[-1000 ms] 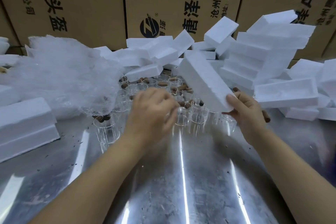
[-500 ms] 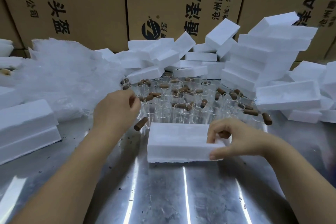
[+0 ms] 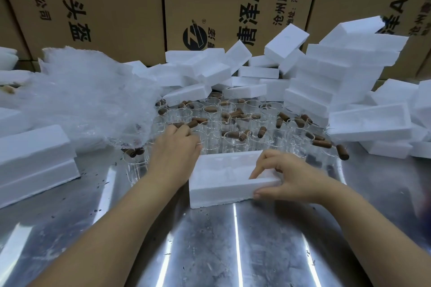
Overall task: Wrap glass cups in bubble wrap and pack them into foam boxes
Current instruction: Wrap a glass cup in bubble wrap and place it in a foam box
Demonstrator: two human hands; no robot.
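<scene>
An open-topped white foam box (image 3: 221, 191) lies on the metal table (image 3: 233, 247) just in front of me. My right hand (image 3: 289, 177) grips its right end, thumb on the front wall and index finger inside the cavity. Behind the box stand several clear glass cups (image 3: 233, 141), with brown cork-like pieces (image 3: 323, 143) strewn in and among them. My left hand (image 3: 175, 149) reaches into the near left of the cups with its fingers curled round one; the grip itself is mostly hidden. A heap of bubble wrap (image 3: 88, 105) lies to the left of the cups.
Foam boxes are piled high at the back and right (image 3: 340, 77), and a closed one sits at the left (image 3: 35, 154). Brown cardboard cartons (image 3: 116, 7) wall off the back. Dark crumbs dot the table.
My right hand brought the foam box down from the air onto the table and still holds it. My left hand moved right, back into the cups.
</scene>
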